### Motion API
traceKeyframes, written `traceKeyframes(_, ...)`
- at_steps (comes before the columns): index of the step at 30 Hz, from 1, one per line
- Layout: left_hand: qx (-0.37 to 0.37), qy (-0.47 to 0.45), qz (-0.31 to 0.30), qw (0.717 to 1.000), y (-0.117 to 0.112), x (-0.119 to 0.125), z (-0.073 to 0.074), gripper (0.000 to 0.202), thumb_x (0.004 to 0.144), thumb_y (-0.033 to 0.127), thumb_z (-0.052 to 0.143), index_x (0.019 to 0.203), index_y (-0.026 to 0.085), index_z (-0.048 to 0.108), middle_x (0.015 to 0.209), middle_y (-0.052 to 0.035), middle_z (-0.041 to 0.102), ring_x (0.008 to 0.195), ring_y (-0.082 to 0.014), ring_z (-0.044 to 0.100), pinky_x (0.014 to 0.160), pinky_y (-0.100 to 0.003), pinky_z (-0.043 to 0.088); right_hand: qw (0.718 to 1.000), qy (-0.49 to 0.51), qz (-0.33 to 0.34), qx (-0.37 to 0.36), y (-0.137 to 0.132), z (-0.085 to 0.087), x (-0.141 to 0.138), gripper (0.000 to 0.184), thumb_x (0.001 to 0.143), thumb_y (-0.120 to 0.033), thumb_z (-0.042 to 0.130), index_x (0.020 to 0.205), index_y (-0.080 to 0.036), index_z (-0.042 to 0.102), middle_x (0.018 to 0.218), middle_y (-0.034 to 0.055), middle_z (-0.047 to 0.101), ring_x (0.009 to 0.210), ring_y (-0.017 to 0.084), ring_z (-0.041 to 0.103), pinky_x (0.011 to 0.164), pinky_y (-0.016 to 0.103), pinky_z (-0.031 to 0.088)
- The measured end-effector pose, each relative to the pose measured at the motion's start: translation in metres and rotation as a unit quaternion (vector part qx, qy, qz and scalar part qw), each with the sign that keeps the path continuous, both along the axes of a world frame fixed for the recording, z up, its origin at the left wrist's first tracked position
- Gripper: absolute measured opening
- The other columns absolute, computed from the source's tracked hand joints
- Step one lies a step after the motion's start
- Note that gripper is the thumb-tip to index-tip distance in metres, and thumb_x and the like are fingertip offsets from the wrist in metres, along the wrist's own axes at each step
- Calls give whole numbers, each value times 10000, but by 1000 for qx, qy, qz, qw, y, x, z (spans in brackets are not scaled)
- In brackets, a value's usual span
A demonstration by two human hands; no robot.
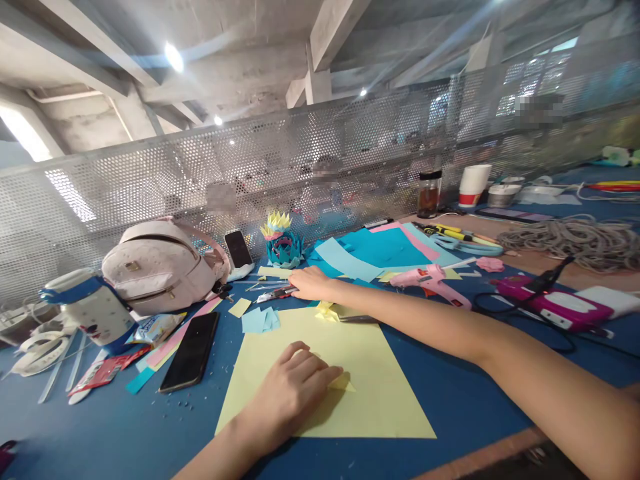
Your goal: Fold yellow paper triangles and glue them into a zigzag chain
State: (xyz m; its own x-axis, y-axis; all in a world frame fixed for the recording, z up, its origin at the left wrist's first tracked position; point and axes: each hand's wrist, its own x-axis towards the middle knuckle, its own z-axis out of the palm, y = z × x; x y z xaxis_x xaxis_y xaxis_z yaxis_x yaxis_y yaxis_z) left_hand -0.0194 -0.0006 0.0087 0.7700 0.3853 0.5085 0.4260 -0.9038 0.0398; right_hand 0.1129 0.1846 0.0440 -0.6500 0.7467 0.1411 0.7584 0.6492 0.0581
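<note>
My left hand (296, 383) rests on a large pale-yellow sheet (390, 407), its fingers closed over a small folded yellow paper piece (345, 383). My right hand (313, 283) reaches across to the far side of that sheet, fingers bent down and together; what lies under them is hidden. Right by its fingertips are a utility knife (276, 294) and a yellow paper strip (274, 272). Light-blue paper squares (260, 320) overlap the sheet's far left corner. A crumpled yellow paper piece (327, 311) sits below my right forearm. Behind stands a blue-and-yellow folded-paper flower (283, 241).
Left: a phone (190, 352), a pink backpack (157, 267) and a tumbler (93, 310). Right: a pink glue gun (431, 285), a magenta device (555, 303) with black cable, and coiled rope (575, 240). Blue paper (375, 248) lies before a perforated metal screen (350, 147).
</note>
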Motion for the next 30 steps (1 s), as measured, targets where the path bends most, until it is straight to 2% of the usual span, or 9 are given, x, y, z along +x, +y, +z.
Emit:
traceKeyframes(5,10,-3,6,1000,0,0,1,272,1040,127,416,1245,134,594,948,-89,724,826,-206,660,903,-422,491,997,76,25,7,-17,7,12,239,897,-196,600,1109,-136,694,1147,160,681,869,233,654,630,290,417)
traceKeyframes(8,20,-16,6,1000,0,-1,2,247,1037,141,437,1212,136,610,920,-85,724,792,-203,652,888,-417,496,989,137,52,-2,-42,17,19,241,942,-201,546,1153,-182,659,1195,99,685,848,185,647,609,268,373)
traceKeyframes(13,31,-72,14,997,2,-4,1,248,994,58,458,1120,162,644,877,-64,720,774,-192,612,812,-362,501,972,209,79,-67,-99,23,35,141,974,-265,529,988,-213,660,947,-3,734,728,119,618,600,226,356)
traceKeyframes(15,35,-99,14,994,3,-5,1,237,969,29,484,1063,174,647,869,-49,721,767,-182,594,801,-345,494,948,263,85,-157,-119,17,44,164,979,-288,531,900,-190,637,823,-7,700,665,113,577,578,224,332)
traceKeyframes(18,29,-125,17,992,3,-6,3,208,964,28,508,1014,181,639,875,-36,722,789,-175,592,822,-344,479,906,327,112,-246,-136,0,57,259,1004,-347,508,829,-171,582,751,-6,630,653,113,530,588,219,345)
traceKeyframes(20,32,-131,27,990,1,-6,6,215,960,22,514,1011,187,642,913,-38,722,826,-175,596,825,-342,471,862,371,134,-317,-140,-13,62,331,1021,-432,478,836,-170,559,738,-11,598,621,104,510,570,209,364)
traceKeyframes(23,55,-137,55,988,-3,-6,11,247,947,12,514,995,204,661,996,-50,712,888,-183,591,826,-344,466,789,427,130,-423,-138,-28,62,453,992,-599,465,850,-174,529,715,-23,550,540,89,478,487,193,372)
traceKeyframes(26,77,-135,78,985,-6,-7,16,272,932,6,526,985,219,685,1052,-62,691,943,-198,582,844,-358,468,740,462,127,-472,-135,-33,59,531,955,-689,457,827,-176,513,670,-31,523,510,85,469,455,187,372)
traceKeyframes(30,87,-144,98,981,-7,-7,18,303,915,-5,544,972,240,712,1089,-69,662,976,-211,568,841,-363,477,715,476,140,-493,-134,-32,57,549,939,-700,487,813,-167,530,637,-31,535,505,72,457,460,182,328)
